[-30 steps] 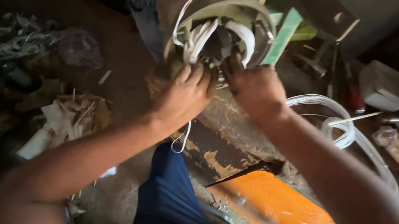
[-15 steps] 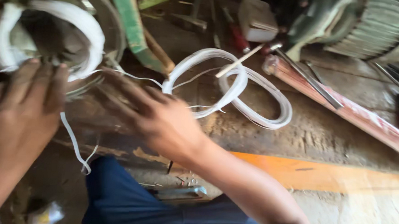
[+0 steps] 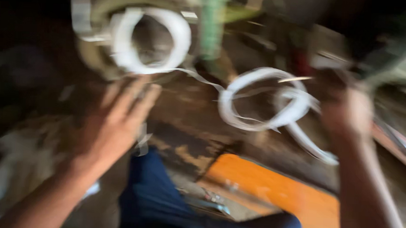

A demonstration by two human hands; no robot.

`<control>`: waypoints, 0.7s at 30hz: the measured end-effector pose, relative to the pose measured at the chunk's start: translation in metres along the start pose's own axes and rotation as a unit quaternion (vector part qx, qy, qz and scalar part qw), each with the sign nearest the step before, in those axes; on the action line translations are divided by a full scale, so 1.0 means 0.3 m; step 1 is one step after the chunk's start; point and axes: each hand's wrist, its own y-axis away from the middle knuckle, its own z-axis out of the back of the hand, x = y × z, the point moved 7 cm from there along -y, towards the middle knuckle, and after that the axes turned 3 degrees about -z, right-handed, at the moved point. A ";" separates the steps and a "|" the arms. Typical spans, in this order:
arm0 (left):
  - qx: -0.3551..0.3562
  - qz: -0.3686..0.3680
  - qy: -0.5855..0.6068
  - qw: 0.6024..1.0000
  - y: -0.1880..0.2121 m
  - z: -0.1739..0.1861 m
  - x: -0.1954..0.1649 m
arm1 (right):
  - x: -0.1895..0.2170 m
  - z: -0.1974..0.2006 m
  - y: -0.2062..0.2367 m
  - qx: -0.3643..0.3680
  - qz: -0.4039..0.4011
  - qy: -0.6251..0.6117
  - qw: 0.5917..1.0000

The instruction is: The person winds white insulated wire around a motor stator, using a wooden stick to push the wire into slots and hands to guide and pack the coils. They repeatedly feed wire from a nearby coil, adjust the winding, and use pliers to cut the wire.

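Observation:
The view is badly blurred by motion. My left hand point(image 3: 119, 114) rests with fingers spread against the lower edge of a round metal motor housing point(image 3: 92, 52) that holds a ring of white tape-wrapped winding point(image 3: 123, 45). My right hand point(image 3: 349, 112) is raised at the right, beside a loose coil of white tape point(image 3: 259, 100) lying on the worn workbench point(image 3: 184, 122). Whether the right hand grips anything is too blurred to tell. A thin white strip runs from the housing toward the loose coil.
An orange board point(image 3: 277, 192) lies along the bench's near edge. My blue-clad leg point(image 3: 157, 199) shows below. A green strip point(image 3: 212, 26) stands behind the housing. Dark tools and a ribbed motor body point(image 3: 396, 54) crowd the back right. Pale scraps point(image 3: 10, 164) litter the left.
The view has swung right then back left. My right hand has left the bench near the housing and risen to the right, past the loose white coil. My left hand stays at the housing.

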 end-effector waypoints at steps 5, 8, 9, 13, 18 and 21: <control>-0.019 0.009 0.032 0.999 0.091 -0.007 0.035 | 0.094 0.180 0.319 -0.134 -0.096 -0.369 0.915; -0.074 -0.014 0.105 0.992 0.090 -0.002 -0.035 | 0.317 0.204 0.552 -0.158 -0.018 -0.671 0.724; -0.098 -0.028 0.121 0.987 0.089 0.007 -0.065 | 0.410 0.197 0.628 -0.140 0.038 -0.744 0.652; 0.039 0.114 0.161 0.980 0.082 -0.073 -0.036 | 0.632 0.204 0.748 -0.074 0.178 -0.791 0.580; -0.036 0.058 0.201 0.977 0.032 -0.051 -0.016 | 0.771 0.211 0.721 -0.063 0.301 -0.523 0.795; -0.062 0.041 0.157 0.985 -0.015 -0.010 0.011 | 0.873 0.177 0.671 -0.021 0.321 -0.556 0.766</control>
